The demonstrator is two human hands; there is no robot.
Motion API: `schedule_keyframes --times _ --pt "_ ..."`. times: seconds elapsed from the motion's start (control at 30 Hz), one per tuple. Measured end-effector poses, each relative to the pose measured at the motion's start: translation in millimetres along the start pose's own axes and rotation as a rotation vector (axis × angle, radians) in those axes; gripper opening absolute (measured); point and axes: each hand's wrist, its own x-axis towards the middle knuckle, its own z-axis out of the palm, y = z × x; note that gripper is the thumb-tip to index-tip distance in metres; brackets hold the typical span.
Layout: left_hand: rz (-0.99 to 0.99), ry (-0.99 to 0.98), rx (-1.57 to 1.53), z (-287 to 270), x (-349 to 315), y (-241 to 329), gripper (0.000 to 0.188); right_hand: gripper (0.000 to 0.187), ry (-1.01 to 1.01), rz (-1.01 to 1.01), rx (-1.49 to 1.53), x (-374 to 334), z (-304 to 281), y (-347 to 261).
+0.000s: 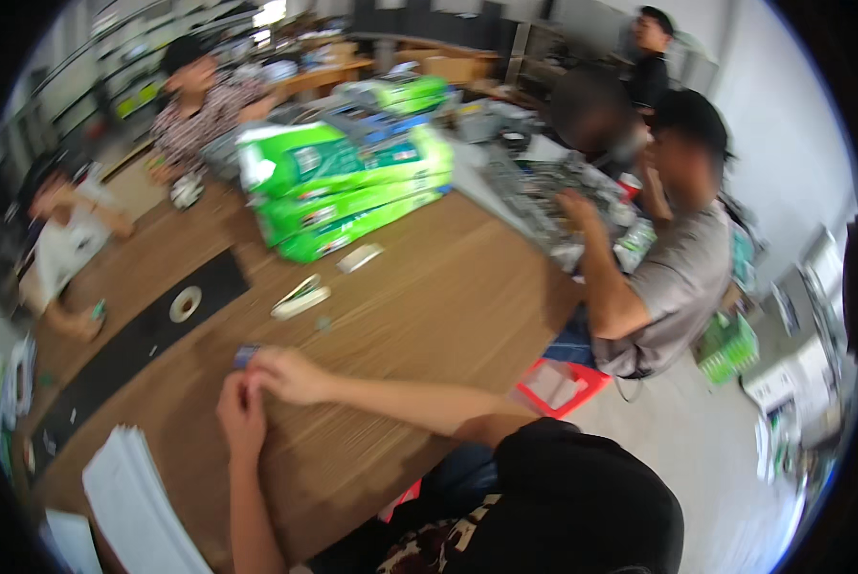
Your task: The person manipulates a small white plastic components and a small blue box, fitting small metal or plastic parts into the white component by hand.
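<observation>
Both hands meet above the wooden table (410, 287). My right hand (293, 376) is closed, its fingertips around a small dark blue-purple object (246, 357) whose kind I cannot make out. My left hand (241, 413) is closed just below, its fingertips pressed together against the right hand's fingers; what it grips is hidden. Beyond the hands lie a pale cream tool with a green edge (300, 298) and a small whitish block (360, 257). A stack of white sheets (140, 497) lies left of my left forearm.
A long black strip (142, 349) carrying a white ring (186, 304) crosses the table's left side. Green plastic packages (347, 187) are piled at the far side. Cluttered parts (553, 191) cover the right end. Several people sit around; one in grey (678, 268) is at right. A red stool (582, 385) stands beside the table.
</observation>
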Motion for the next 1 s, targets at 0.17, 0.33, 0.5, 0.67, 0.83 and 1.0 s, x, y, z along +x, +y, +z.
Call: schedule_keyframes --times 0.17,0.33,0.5,0.67,0.83,1.0 --pt "0.006 0.024 -0.078 11.5 -1.6 8.0 0.005 0.007 -0.028 0.008 -0.013 -8.4 -17.2 -8.9" --pt "-0.025 0.078 -0.082 4.5 -13.0 -6.6 0.003 0.007 -0.119 0.031 0.02 -6.9 -8.2 -14.8" --pt "-0.216 0.302 -0.19 -8.2 -8.8 -19.3 0.003 0.022 -0.606 0.376 0.631 10.8 -43.5 -30.6" --pt "-0.368 0.559 -0.467 -28.8 11.6 -43.4 0.004 0.04 -1.623 0.25 0.914 -4.1 -25.2 -86.9" --pt "-0.443 0.585 -0.526 -30.3 5.3 -42.3 0.005 0.034 -0.581 0.406 0.014 7.2 -25.7 -38.5" --pt "-0.418 0.502 -0.488 -22.2 4.6 -34.0 0.006 0.03 -0.034 0.533 0.351 11.6 -52.4 -16.2"
